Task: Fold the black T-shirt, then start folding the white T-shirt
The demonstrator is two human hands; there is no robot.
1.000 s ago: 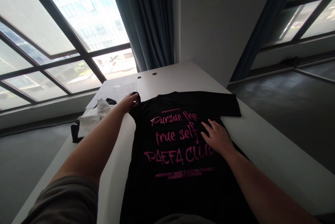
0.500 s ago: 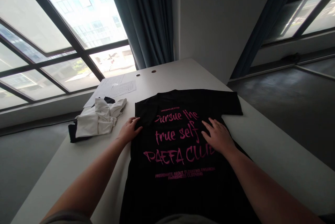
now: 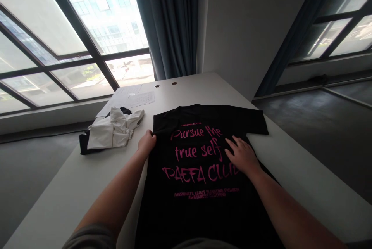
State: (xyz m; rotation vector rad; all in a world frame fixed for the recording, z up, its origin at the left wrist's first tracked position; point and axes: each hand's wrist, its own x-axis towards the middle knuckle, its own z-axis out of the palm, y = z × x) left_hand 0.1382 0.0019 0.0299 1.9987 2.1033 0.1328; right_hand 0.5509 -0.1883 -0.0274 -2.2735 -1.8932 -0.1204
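Note:
A black T-shirt (image 3: 203, 218) with pink lettering lies spread on the white table, its collar end away from me. Its right-hand sleeve sticks out flat, while the left-hand sleeve lies folded in along that side. At that folded left edge, my left hand (image 3: 147, 141) is closed, pinching the cloth between thumb and fingers. My right hand (image 3: 241, 153) rests flat on the shirt's right side with fingers spread, partly covering the end of the lettering.
A heap of white and black clothes (image 3: 112, 128) sits on the table (image 3: 52, 198) to the left. Behind it lie paper sheets (image 3: 141, 99). Two cable holes (image 3: 157, 86) are near the far edge. A blue curtain (image 3: 171, 24) and windows stand beyond.
My left hand has gone from resting with fingers on the shirt's left edge to pinching it. My right hand stays flat on the shirt. The view has shifted slightly.

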